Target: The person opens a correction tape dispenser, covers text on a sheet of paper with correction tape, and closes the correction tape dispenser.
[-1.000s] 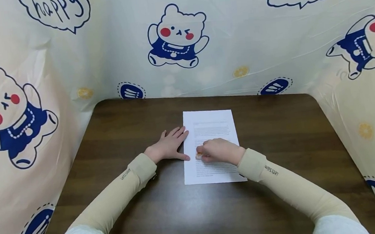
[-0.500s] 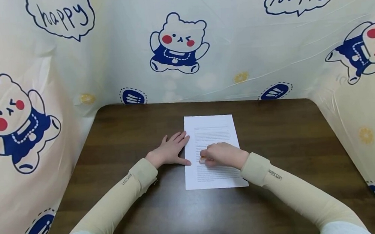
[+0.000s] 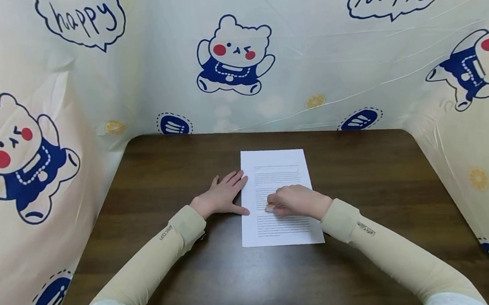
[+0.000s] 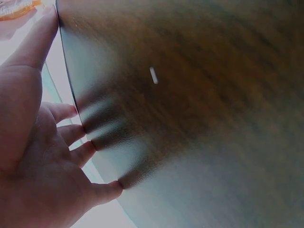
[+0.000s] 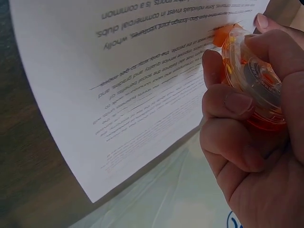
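Note:
A printed sheet of paper [image 3: 271,157] lies flat on the table. My left hand [image 3: 220,197] rests with spread fingers at the sheet's left edge, thumb and fingertips touching the table and paper margin. In my right hand [image 3: 300,202] is a see-through orange correction tape [image 5: 261,80], pinched between thumb and curled fingers. Its orange tip end [image 5: 223,35] is down at the text lines, around mid-page; whether it touches the paper is hard to tell. From the left wrist, part of the correction tape [image 4: 16,10] shows at the top left corner.
The dark brown wooden table [image 3: 176,174] has rounded far corners. A pale cloth [image 3: 305,43] with printed bears hangs around its back and sides. A small white streak [image 4: 153,75], a fleck or a reflection, shows on the tabletop in the left wrist view.
My right hand has slid a little to the right over the text, still holding the correction tape. The left hand stays at the paper's edge. The head view has tilted slightly.

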Motion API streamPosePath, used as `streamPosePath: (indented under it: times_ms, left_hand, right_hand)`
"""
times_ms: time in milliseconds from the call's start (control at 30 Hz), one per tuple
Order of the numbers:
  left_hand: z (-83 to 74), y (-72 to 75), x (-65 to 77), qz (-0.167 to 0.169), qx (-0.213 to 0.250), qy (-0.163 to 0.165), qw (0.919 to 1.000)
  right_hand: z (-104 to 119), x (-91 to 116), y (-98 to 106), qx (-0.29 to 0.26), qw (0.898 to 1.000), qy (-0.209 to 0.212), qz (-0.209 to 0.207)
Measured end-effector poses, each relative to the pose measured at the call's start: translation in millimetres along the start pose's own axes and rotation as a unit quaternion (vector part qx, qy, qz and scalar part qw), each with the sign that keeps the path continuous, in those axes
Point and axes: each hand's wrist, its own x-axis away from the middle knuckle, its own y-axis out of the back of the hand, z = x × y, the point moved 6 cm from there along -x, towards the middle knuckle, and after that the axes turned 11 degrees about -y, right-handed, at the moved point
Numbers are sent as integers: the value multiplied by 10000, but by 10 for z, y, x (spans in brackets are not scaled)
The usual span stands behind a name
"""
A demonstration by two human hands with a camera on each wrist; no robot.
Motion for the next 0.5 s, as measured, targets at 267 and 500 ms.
streamPosePath:
  times_ms: [267,500]
  left_hand:
    - [32,-9,-17,-5,-53,36,10000]
    - [39,-29,-21,8,-9,67,10000]
  right_hand:
    - [-78,45,1,-19,10000,-10,1]
    - [-145,109,4,-91,9999,-129,48]
